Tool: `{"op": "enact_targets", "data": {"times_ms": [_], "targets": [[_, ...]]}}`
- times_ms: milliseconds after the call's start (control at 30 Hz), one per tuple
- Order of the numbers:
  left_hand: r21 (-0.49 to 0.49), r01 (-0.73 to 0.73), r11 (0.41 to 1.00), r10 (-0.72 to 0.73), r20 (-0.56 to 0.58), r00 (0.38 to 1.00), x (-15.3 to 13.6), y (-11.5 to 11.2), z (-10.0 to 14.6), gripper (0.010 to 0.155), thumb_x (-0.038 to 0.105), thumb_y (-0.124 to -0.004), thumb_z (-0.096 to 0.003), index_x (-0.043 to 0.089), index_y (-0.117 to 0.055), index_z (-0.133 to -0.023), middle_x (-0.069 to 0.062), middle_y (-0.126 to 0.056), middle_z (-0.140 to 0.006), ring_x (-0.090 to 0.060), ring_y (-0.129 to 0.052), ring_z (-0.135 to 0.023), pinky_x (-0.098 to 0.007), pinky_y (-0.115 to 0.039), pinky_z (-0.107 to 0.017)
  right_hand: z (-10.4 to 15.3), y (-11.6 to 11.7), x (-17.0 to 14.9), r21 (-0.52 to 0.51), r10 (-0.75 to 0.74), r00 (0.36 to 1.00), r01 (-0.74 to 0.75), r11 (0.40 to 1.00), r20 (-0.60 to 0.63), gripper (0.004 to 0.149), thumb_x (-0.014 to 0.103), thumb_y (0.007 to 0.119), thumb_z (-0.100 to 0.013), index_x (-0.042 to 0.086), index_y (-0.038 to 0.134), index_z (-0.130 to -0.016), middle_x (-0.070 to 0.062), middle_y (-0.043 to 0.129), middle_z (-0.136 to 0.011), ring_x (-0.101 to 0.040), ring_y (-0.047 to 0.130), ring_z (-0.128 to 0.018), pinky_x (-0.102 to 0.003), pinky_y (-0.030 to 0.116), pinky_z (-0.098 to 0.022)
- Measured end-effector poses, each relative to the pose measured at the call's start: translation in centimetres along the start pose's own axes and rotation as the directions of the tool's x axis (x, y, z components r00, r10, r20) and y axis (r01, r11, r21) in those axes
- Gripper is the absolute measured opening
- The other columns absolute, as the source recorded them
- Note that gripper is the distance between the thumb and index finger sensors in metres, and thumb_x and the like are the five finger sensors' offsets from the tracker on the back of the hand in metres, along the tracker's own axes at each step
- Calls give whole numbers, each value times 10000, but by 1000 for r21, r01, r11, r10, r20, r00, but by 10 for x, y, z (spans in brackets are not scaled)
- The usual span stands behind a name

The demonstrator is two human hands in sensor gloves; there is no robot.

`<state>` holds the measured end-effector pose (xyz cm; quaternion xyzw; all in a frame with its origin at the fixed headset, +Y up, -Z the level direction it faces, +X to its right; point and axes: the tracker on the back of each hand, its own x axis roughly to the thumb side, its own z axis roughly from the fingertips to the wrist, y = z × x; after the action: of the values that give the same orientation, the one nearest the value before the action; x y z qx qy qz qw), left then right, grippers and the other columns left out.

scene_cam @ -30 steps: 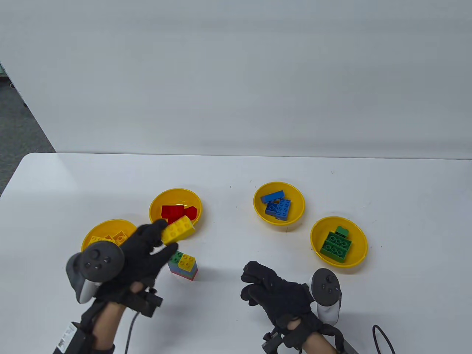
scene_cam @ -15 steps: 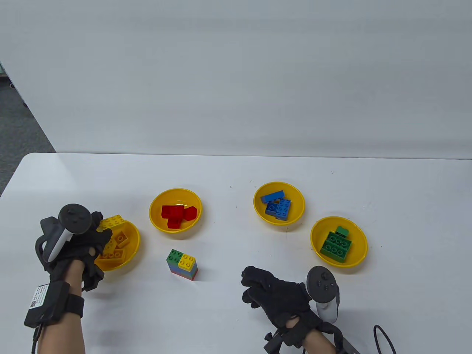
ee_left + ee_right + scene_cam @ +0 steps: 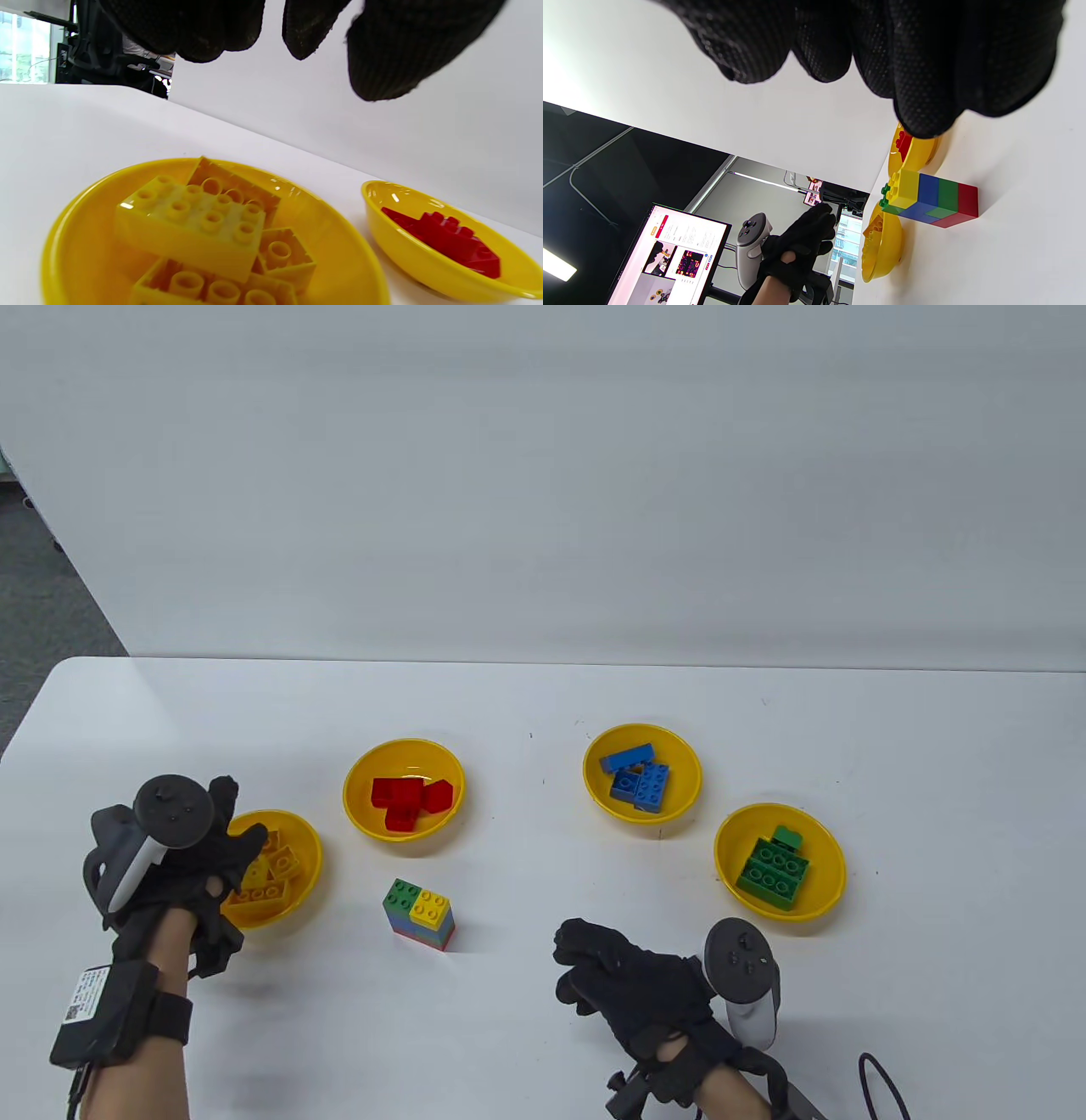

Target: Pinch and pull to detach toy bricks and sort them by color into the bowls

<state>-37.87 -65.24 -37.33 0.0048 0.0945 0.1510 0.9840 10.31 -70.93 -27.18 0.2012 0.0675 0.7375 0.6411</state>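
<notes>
Presently the brick stack (image 3: 419,914), rigid, light and probably tightly press-fitted, stands on the bench between both hands: empty left hand (image 3: 199,865) spread, right hand (image 3: 632,984) loosely curled; pinch the top brick's sides.

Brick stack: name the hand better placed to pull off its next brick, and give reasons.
Left, marginally. The left hand hangs open and empty over the yellow-brick bowl, level with the brick stack. The right hand, fingers loosely curled and empty, rests nearer the table's front edge.
</notes>
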Motion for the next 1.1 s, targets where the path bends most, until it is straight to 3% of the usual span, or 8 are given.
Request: {"op": "enact_targets", "data": {"times_ms": [233,333,433,533,600,867,967,1100], "targets": [[114,-61,992,27,272,962,57,6,39,701,502,-874,-478,269,-623,-1090,-160,-540,-1172,-508,-561,-1044,-652,-578,-722,0,1,0,10,4,1000,-4,1000,7,584,293,800,-413,-2,744,-914,-356,785,-862,-506,968,-583,-627,846,-381],[82,-84,993,46,382,923,81,-7,54,714,500,-896,-463,287,-629,-1091,-115,-526,-1190,-498,-530,-1058,-655,-560,-728,1,2,1,16,9,1000,-9,1000,10,583,292,800,-413,-2,745,-913,-357,787,-860,-507,968,-583,-628,846,-381],[-14,102,995,-84,466,881,105,-35,64,773,502,-926,-448,347,-568,-1115,-80,-391,-1230,-473,-383,-1094,-657,-467,-763,1,4,1,22,11,1000,-11,1000,11,581,292,799,-413,-1,748,-912,-357,787,-859,-509,968,-582,-630,844,-381],[-18,306,952,-259,490,833,118,-66,68,856,531,-949,-417,388,-497,-1130,-62,-288,-1237,-470,-315,-1099,-659,-433,-773,1,5,1,32,13,1000,-13,999,12,579,292,799,-413,-1,751,-910,-357,789,-858,-510,968,-583,-632,843,-380],[-48,337,940,-271,493,827,119,-82,68,872,523,-956,-413,382,-482,-1131,-78,-271,-1231,-468,-304,-1096,-658,-426,-774,2,6,1,37,19,1000,-19,999,13,579,293,799,-414,-2,751,-910,-357,790,-859,-512,966,-585,-633,842,-383],[-80,279,957,-206,490,847,116,-103,61,791,404,-984,-432,342,-569,-1103,-86,-445,-1201,-456,-448,-1066,-641,-504,-752,1,7,-1,43,28,1000,-28,999,1,579,292,799,-414,-3,752,-910,-357,789,-859,-515,964,-587,-638,838,-384],[-69,240,968,-177,490,854,116,-105,62,725,324,-984,-444,312,-628,-1075,-64,-632,-1140,-426,-614,-1026,-618,-598,-719,1,9,-2,50,39,999,-39,998,-4,579,293,798,-414,-2,752,-910,-355,790,-859,-514,966,-588,-637,838,-385],[-50,223,974,-166,516,841,116,-102,65,700,319,-1019,-411,290,-701,-1034,-71,-735,-1079,-340,-877,-863,-541,-765,-610,1,11,-4,64,48,999,-47,997,-11,578,293,798,-414,-2,753,-909,-356,790,-859,-517,963,-589,-639,836,-385]]}}
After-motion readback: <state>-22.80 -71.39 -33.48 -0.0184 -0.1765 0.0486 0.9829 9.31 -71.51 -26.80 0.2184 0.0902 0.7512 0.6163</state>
